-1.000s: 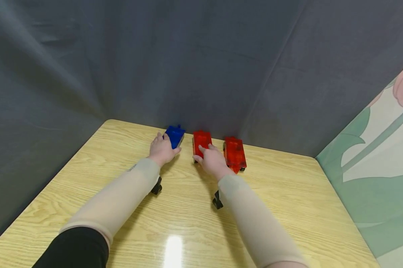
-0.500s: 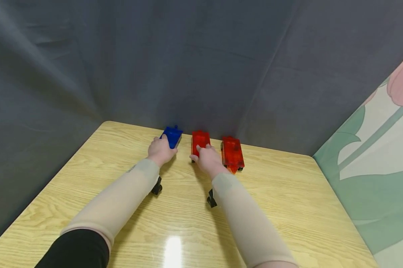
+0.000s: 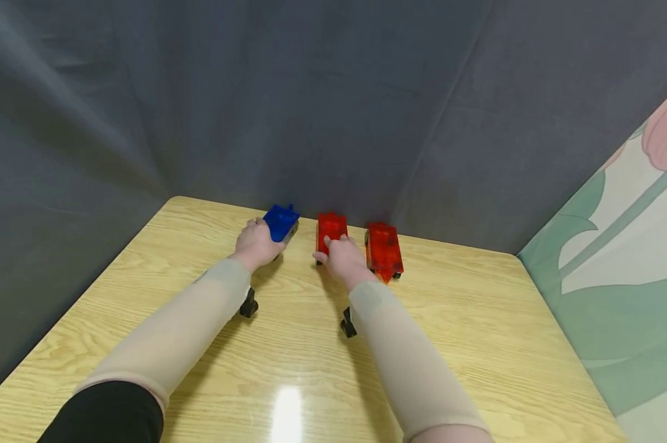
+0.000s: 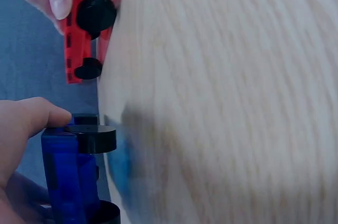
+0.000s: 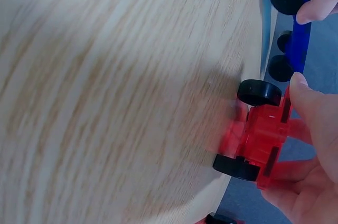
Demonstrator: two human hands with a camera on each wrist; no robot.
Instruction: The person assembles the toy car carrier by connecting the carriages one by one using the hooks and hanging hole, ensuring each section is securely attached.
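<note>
In the head view, my left hand covers part of the blue car; my right hand covers part of the middle red car. The right wrist view's bottom edge crops the outer red car.

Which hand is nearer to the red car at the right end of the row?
Right. The right hand holds the middle car, just left of that red car; the left hand is farther off, holding the blue car at the row's left end.
</note>
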